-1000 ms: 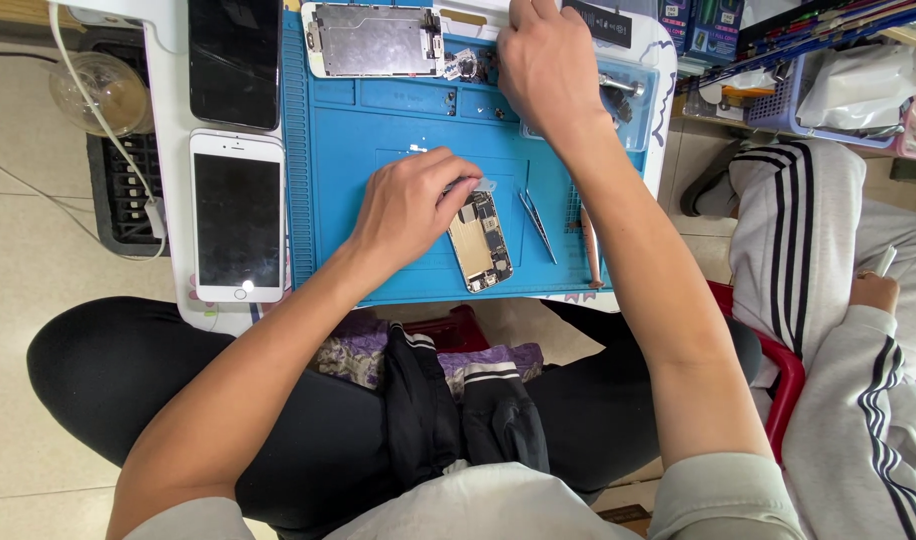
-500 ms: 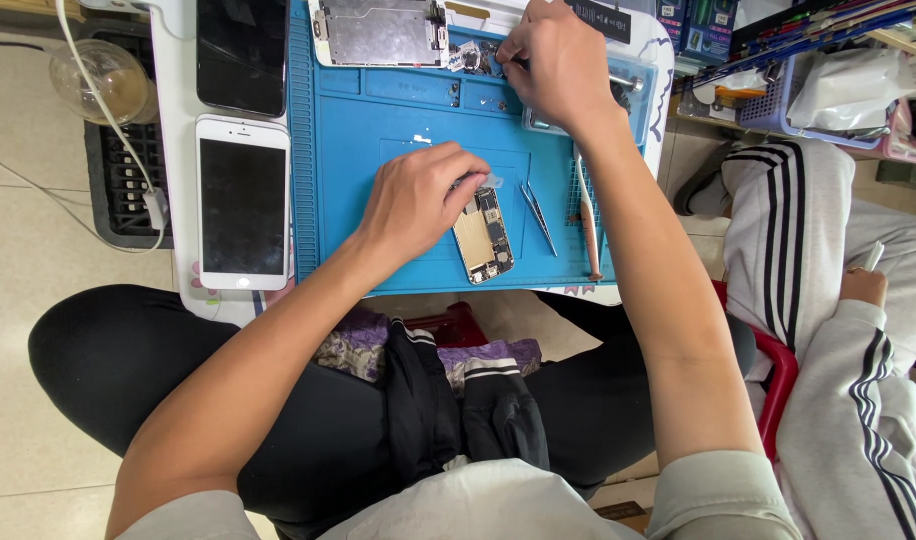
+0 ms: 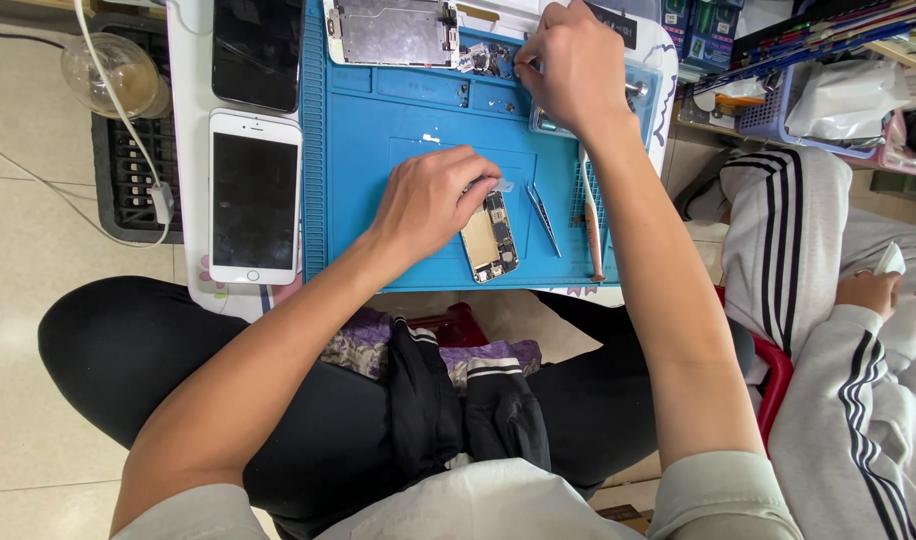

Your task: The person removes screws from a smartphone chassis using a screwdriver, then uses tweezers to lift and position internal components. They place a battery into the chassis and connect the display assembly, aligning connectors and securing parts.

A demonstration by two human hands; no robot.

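Tiled floor (image 3: 18, 330) surrounds a small white bench (image 3: 190, 150) carrying a blue work mat (image 3: 398, 110).

Head view, only view. Left hand (image 3: 428, 200) rests palm-down on the mat, fingers curled over the top end of an opened phone body (image 3: 493, 240), apparently pinning it so it does not slide; its fingers are closed onto the phone edge. Right hand (image 3: 573, 65) reaches to the mat's far edge by a pile of small parts (image 3: 483, 58), fingertips pinched together; what they pinch is too small to tell. Tweezers (image 3: 543, 218) and a pink-handled tool (image 3: 590, 225) lie just right of the phone body, within easy reach. A detached screen assembly (image 3: 393, 32) lies face-down at the mat's top. Off the mat, left: a white phone (image 3: 255, 195) and a dark phone (image 3: 258, 50), apart from the work. Another person in a striped grey tracksuit (image 3: 828, 300) sits at right.
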